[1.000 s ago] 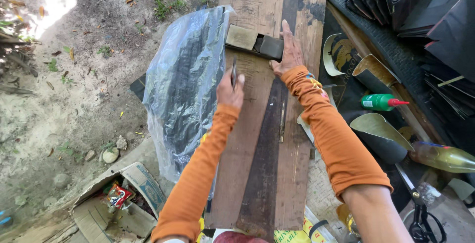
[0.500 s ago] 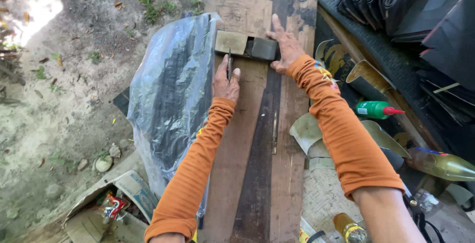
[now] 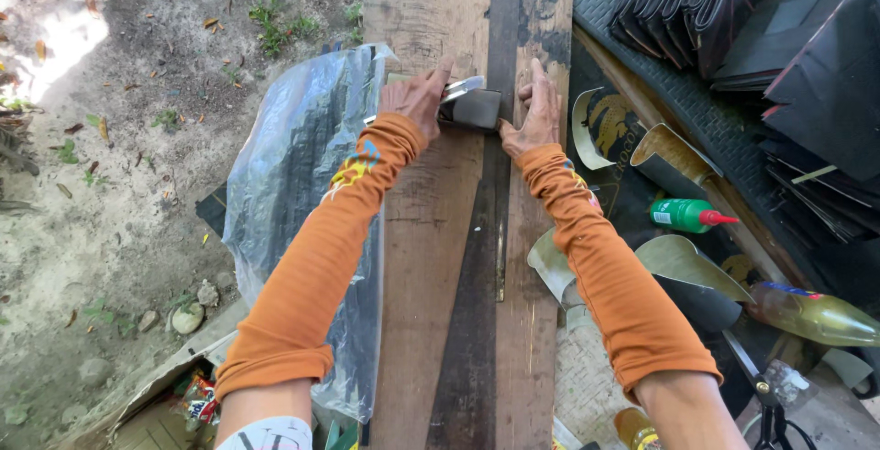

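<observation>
Metal piece (image 3: 472,106) sits far up the wooden plank (image 3: 431,267), across its dark centre strip. Left hand (image 3: 417,97) has moved onto it, gripping its left end with a blade; right hand (image 3: 536,111) stays flat, bracing its right end.

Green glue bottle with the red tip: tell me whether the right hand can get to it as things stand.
Probably yes. The green bottle lies uncovered right of the right hand, which only rests flat on the plank; curled sheet pieces lie beside it, not over it.
</observation>
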